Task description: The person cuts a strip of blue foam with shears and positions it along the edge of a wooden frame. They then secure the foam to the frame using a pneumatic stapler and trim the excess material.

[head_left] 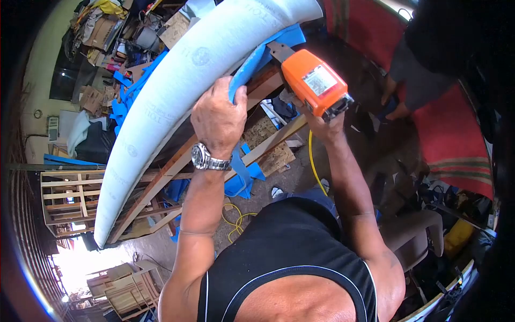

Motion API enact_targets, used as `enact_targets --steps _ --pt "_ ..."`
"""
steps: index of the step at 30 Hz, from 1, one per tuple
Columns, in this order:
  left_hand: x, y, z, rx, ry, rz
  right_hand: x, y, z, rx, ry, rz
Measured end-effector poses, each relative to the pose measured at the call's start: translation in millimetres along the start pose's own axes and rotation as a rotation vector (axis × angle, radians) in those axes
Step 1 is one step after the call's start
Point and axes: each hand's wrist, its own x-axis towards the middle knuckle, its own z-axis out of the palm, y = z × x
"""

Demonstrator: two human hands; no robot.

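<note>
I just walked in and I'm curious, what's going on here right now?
A person in a black sleeveless top is working at the edge of a long, curved piece covered in pale printed material. Their left hand pinches a blue, cloth-like strip at that edge. Their right hand grips a boxy orange hand tool, its metal nose close to the blue strip; whether they touch is hard to tell. A thin yellow hose runs below the right hand.
</note>
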Motion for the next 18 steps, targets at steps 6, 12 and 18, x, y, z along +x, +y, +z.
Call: enact_targets --steps 6,12,18 --pt "-15 -18 -15 0.005 -0.041 -0.064 -16 0 13 -0.042 -0.11 -0.004" --pt "-23 -29 -24 -0.005 -0.08 -0.124 -31 16 24 -0.093 -0.093 -0.085" --pt "-28 -42 -25 -0.006 -0.04 -0.122 -57 20 44 -0.062 -0.067 -0.027"
